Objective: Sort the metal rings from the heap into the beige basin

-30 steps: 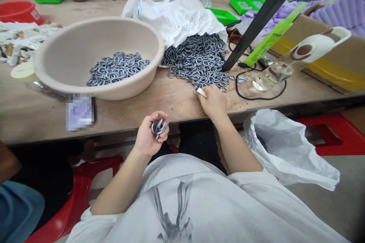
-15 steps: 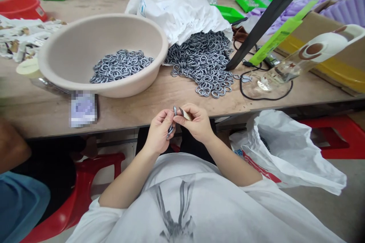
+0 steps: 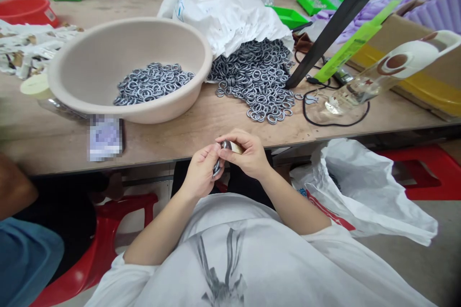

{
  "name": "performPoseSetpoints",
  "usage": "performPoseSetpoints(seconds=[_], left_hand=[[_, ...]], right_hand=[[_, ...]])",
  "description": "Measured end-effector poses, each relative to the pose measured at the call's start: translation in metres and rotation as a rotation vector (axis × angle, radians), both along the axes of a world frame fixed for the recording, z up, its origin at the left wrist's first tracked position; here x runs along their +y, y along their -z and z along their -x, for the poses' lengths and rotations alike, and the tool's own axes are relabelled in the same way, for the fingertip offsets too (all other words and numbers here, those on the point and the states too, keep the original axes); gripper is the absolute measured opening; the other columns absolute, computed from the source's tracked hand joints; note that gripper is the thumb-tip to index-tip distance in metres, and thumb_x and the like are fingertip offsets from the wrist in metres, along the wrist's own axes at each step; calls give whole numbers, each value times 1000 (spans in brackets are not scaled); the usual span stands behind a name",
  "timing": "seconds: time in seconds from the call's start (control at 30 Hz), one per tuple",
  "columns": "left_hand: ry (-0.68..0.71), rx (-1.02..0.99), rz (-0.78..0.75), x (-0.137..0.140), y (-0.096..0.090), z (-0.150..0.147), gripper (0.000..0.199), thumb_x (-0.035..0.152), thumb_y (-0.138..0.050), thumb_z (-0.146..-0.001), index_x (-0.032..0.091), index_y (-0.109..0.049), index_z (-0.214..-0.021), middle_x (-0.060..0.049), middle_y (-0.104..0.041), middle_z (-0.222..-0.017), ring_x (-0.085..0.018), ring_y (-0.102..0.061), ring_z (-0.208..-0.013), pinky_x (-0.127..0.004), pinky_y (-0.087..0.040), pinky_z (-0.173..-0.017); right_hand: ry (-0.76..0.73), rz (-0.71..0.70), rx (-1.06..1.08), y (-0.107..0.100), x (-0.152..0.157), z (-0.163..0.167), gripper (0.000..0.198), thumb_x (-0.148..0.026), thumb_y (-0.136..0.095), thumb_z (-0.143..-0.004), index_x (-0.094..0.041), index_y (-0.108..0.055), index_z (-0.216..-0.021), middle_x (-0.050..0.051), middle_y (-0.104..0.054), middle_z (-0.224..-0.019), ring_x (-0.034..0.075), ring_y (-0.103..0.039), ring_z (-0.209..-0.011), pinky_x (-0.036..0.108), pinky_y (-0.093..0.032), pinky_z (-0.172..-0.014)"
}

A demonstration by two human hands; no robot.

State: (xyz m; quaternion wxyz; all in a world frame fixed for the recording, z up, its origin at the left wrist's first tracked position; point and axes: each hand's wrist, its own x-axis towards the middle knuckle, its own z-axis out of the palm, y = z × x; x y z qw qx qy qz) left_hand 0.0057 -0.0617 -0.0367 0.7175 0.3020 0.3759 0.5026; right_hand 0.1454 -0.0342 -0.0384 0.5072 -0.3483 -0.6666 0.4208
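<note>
Over the front edge of the table, my left hand (image 3: 200,171) is closed on grey rings (image 3: 216,168), some of them showing below its thumb. My right hand (image 3: 250,156) pinches a small blade with a cream grip (image 3: 236,148). Its dark end meets a ring (image 3: 225,144) at the left fingertips, and fingers partly hide the contact. Beyond my hands, a beige basin (image 3: 144,114) holds a heap of similar rings (image 3: 153,84). To its right, a larger pile of rings (image 3: 257,76) spills from a white sack (image 3: 230,14).
A slanted black post (image 3: 334,29) and a clear bottle (image 3: 355,93) stand right of the pile. A pixelated packet (image 3: 105,138) lies before the basin. An open white bag (image 3: 363,182) sits below the table at right. Another person's arm (image 3: 16,187) is at left.
The blade has come leftward against the ring, and my hands are closer together. The ring at my left fingertips now sits against the blade's dark end. The surroundings look unchanged.
</note>
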Motion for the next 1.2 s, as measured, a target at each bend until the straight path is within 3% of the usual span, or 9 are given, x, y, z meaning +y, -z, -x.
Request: performPoseSetpoints(seconds=[0.2, 0.43, 0.57, 0.8, 0.87, 1.0, 1.1, 1.2], left_hand=[[69, -34, 88, -4, -12, 1, 46, 50, -83, -68, 14, -54, -67, 6, -46, -56, -1, -33, -37, -13, -22, -32], [14, -81, 112, -2, -12, 5, 46, 48, -83, -70, 17, -49, -67, 8, -44, -52, -2, -35, -34, -14, -22, -30], [5, -76, 96, -4, -11, 4, 45, 46, -83, -69, 17, -49, -66, 8, -45, -51, -2, -34, -34, -14, -23, -30], [6, -32, 38, -3, -10, 6, 45, 47, -84, -68, 16, -51, -64, 7, -43, -51, -2, -31, -38, -14, -24, -32], [29, 11, 5, -6, -10, 8, 46, 48, -83, -69, 16, -51, -61, 6, -42, -50, -2, -32, -37, -14, -24, -32], [169, 63, -17, -13, -10, 8, 45, 48, -78, -75, 14, -53, -59, 4, -44, -51, -3, -36, -37, -16, -24, -34], [114, 34, 14, -12, -12, 7, 45, 49, -80, -72, 15, -53, -61, 5, -43, -53, -2, -34, -38, -15, -23, -34], [64, 30, 20, -8, -13, 8, 46, 51, -82, -68, 16, -52, -62, 6, -40, -51, -2, -31, -39, -15, -23, -33]], right_hand=[[118, 76, -54, -2, 2, -2, 46, -64, -57, -90, -21, -70, -79, 1, -62, -71, 15, -55, -68, 30, -43, -67], [133, -168, -505, -7, -15, -3, 58, -69, -42, -93, -20, -53, -65, 0, -48, -62, 13, -43, -59, 29, -29, -58], [160, -196, -572, -9, -16, -3, 56, -64, -40, -95, -21, -43, -61, -2, -41, -59, 12, -38, -56, 29, -25, -56], [70, -168, -537, -13, -17, -4, 55, -60, -43, -96, -21, -36, -57, -3, -37, -56, 10, -34, -53, 29, -23, -55], [58, -113, -509, -10, -10, -7, 56, -61, -43, -96, -21, -37, -57, -3, -38, -56, 10, -35, -53, 29, -23, -55], [171, 62, -355, 0, 8, -17, 61, -68, -42, -94, -21, -35, -57, -5, -31, -54, 10, -32, -53, 28, -24, -55], [31, 138, -143, 2, 6, -14, 54, -73, -50, -88, -21, -53, -75, -3, -45, -65, 12, -42, -60, 26, -33, -58], [-101, 170, -22, -3, -6, -4, 50, -67, -70, -77, -22, -58, -94, -1, -56, -79, 13, -50, -67, 25, -40, -60]])
